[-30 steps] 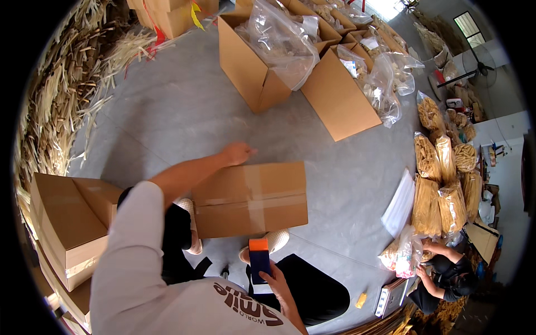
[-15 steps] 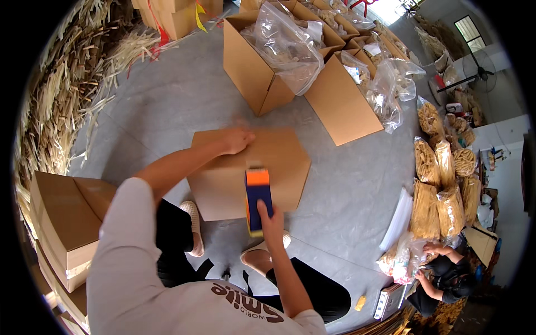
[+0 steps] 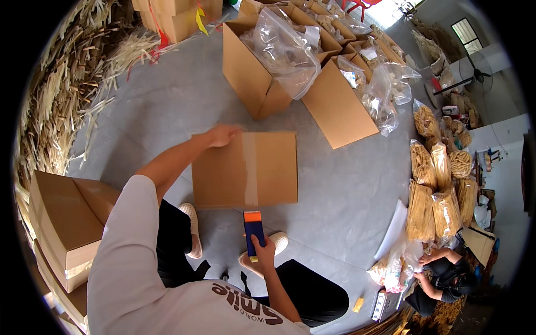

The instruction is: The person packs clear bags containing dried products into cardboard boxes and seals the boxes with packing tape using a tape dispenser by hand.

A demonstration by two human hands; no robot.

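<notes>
A cardboard box (image 3: 223,176) sits on the floor in front of me, with a strip of clear packing tape (image 3: 250,167) running across its top from the far edge to the near one. My left hand (image 3: 224,135) is closed on the box's far edge, left of the tape; its fingertips are partly hidden. Close to the near side of the box, my right hand (image 3: 263,251) grips a navy and orange tape dispenser (image 3: 254,230). The dispenser's orange end points at the box, just short of its near edge.
Open cartons (image 3: 340,106) with clear plastic bags stand ahead. Stacked boxes (image 3: 72,223) are at my left, below a heap of dried strips (image 3: 61,84). Bagged goods (image 3: 427,206) line the right, where another person (image 3: 441,279) handles a plastic bag (image 3: 402,265).
The tape dispenser has come down off the box toward me in my right hand. The box has turned squarer to me, and the tape strip now shows. My left hand has shifted slightly left.
</notes>
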